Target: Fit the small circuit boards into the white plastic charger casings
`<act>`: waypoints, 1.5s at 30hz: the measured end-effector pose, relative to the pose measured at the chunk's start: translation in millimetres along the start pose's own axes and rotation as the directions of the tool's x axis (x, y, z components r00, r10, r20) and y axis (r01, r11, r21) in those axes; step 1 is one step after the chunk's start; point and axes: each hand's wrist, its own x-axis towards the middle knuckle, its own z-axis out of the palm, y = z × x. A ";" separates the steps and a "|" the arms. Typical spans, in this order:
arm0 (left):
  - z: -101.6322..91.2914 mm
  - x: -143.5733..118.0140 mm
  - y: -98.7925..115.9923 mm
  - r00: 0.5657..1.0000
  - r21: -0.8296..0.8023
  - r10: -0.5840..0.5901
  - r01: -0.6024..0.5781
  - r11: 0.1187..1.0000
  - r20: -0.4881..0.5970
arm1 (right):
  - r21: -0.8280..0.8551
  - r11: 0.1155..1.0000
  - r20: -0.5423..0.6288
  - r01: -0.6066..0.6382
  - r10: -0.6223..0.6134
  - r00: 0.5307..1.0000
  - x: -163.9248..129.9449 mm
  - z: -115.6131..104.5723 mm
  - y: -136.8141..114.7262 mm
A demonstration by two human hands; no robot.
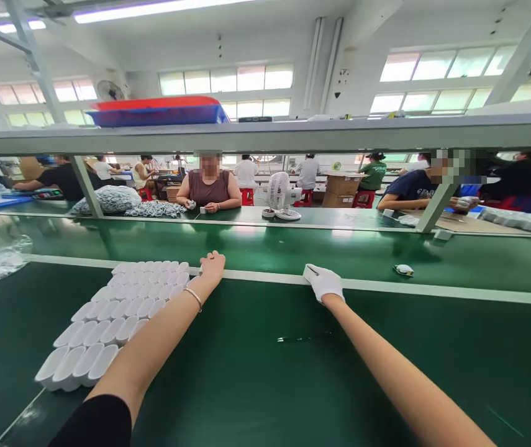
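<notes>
Two bare forearms stretch over the green bench point(265, 372). The left hand point(211, 267), closed, rests on the white rail point(386, 287) beside the tray of white cups point(116, 316). The gloved right hand point(323, 282) touches the rail too; its grip cannot be told, and the cups' contents are unreadable.

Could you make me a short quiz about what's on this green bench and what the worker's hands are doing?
1. True or false: the right hand wears a white glove.
2. Which is nearest the left hand?
A. the small white fan
B. the block of white shells
C. the blue tray on the shelf
3. Fill in: both hands rest at the pale ____ that runs across the green table.

Key
1. True. The left hand is bare, with a bracelet at the wrist.
2. B. The shells lie packed in rows just beside it.
3. Strip. Whether either hand holds anything cannot be told.
</notes>
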 end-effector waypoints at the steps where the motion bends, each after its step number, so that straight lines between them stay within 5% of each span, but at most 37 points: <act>1: -3.6 -5.8 2.4 1.000 -0.014 0.012 -0.012 1.000 -0.001 | -0.006 1.000 0.005 0.009 -0.009 1.000 6.9 2.4 -5.6; 9: -21.7 -95.4 16.4 0.979 -0.116 0.201 -0.202 0.973 -0.020 | -0.096 0.987 0.026 0.130 -0.128 0.991 7.2 24.9 -76.7; 14: -4.7 -173.8 23.7 0.932 -0.181 0.359 -0.363 0.914 -0.058 | -0.002 0.894 0.238 0.447 -0.434 0.869 -11.8 68.2 -151.4; 17: 12.5 -189.4 22.2 0.929 -0.297 0.342 -0.370 0.880 -0.143 | 0.035 0.857 0.311 0.514 -0.498 0.809 -20.1 95.6 -187.3; 21: 24.5 -182.3 8.4 0.914 -0.496 0.305 -0.403 0.769 -0.269 | 0.047 0.863 0.360 0.502 -0.484 0.798 -13.6 111.0 -207.5; 23: 24.1 -176.4 -1.8 0.857 -0.543 0.385 -0.514 0.664 -0.341 | 0.049 0.880 0.364 0.472 -0.456 0.812 -3.9 108.9 -205.2; 26: 22.2 -168.1 -15.1 0.705 -0.550 0.605 -0.691 0.469 -0.371 | 0.055 0.908 0.371 0.415 -0.404 0.836 7.1 97.9 -188.0; 29: 25.8 -163.2 -18.8 0.623 -0.488 0.727 -0.749 0.448 -0.288 | 0.062 0.929 0.439 0.364 -0.353 0.827 4.6 79.1 -156.9; 33: 33.5 -167.3 -10.2 0.766 -0.468 0.612 -0.622 0.627 -0.198 | 0.047 0.938 0.527 0.343 -0.315 0.789 -13.1 40.8 -104.7; 37: 33.0 -171.1 -7.8 0.889 -0.617 0.440 -0.418 0.667 -0.128 | 0.017 0.958 0.555 0.287 -0.248 0.794 -39.1 3.7 -62.7; 41: 25.2 -172.1 -11.5 0.910 -0.697 0.406 -0.346 0.628 -0.085 | 0.124 0.973 0.573 0.196 -0.232 0.786 -69.4 -14.6 -46.8; 45: 6.7 -181.8 -3.6 0.897 -0.441 0.443 -0.396 0.805 0.004 | -0.222 0.905 0.412 0.364 -0.251 0.876 -83.5 -17.9 -35.0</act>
